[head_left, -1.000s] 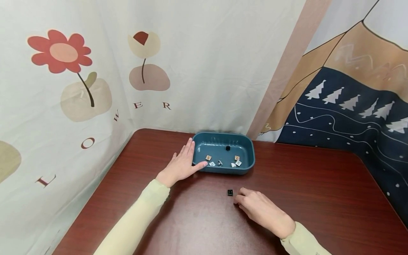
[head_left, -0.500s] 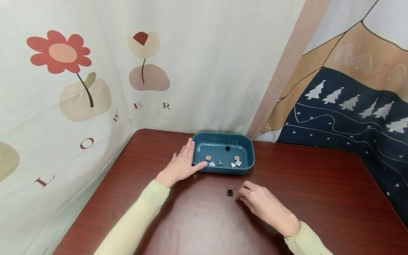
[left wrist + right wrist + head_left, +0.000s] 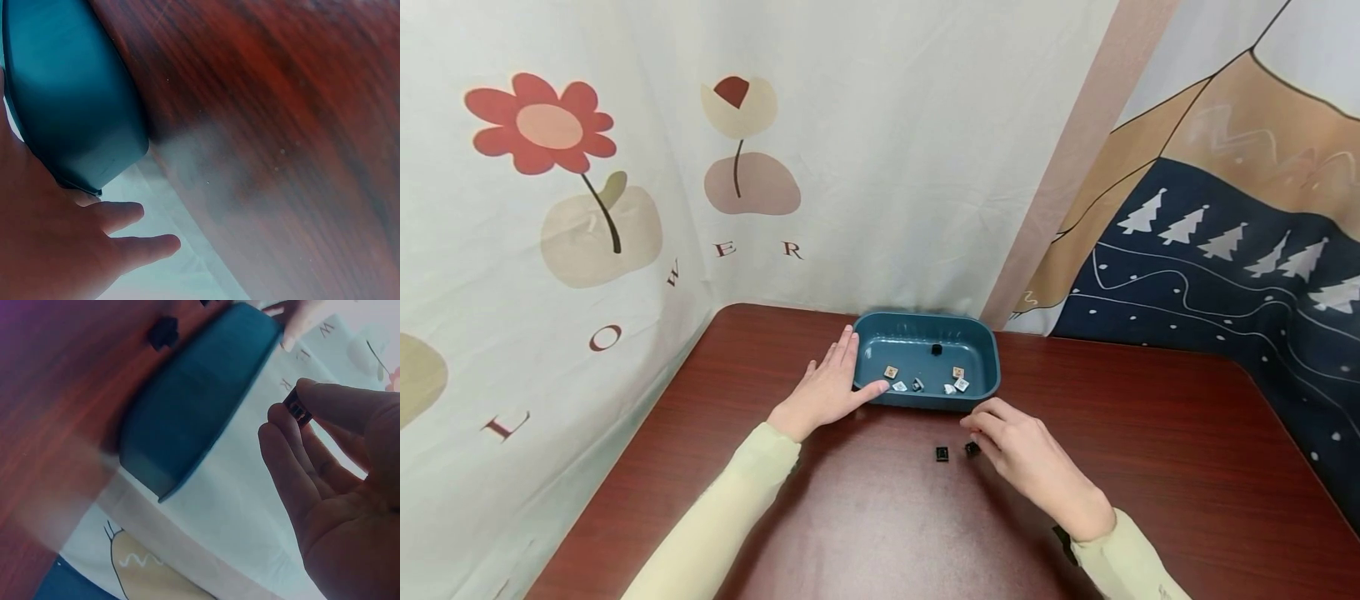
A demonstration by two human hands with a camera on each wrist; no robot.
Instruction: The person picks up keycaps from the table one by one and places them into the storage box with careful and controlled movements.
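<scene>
My left hand (image 3: pixel 824 388) lies flat with straight fingers along the left end of a teal plastic tub (image 3: pixel 925 401), thumb over its front rim. In the right wrist view, my right hand (image 3: pixel 350 469) pinches a small black square piece with pale markings (image 3: pixel 297 408) between thumb and fingertips. From the head view that piece is hidden by the hand (image 3: pixel 1030 454). Just below those fingers, a second black square piece (image 3: pixel 972 448) lies on the table. A third black piece (image 3: pixel 942 454) lies to its left.
Inside the tub are small orange-tan pieces (image 3: pixel 891 372), white pieces (image 3: pixel 961 384) and a black piece (image 3: pixel 936 349). The reddish-brown table (image 3: pixel 865 517) ends at a printed curtain (image 3: pixel 887 167) behind the tub.
My right hand has drawn back slightly right, then risen toward the tub's front right corner. A black piece on the table has come into sight beneath it. The left hand has stayed put.
</scene>
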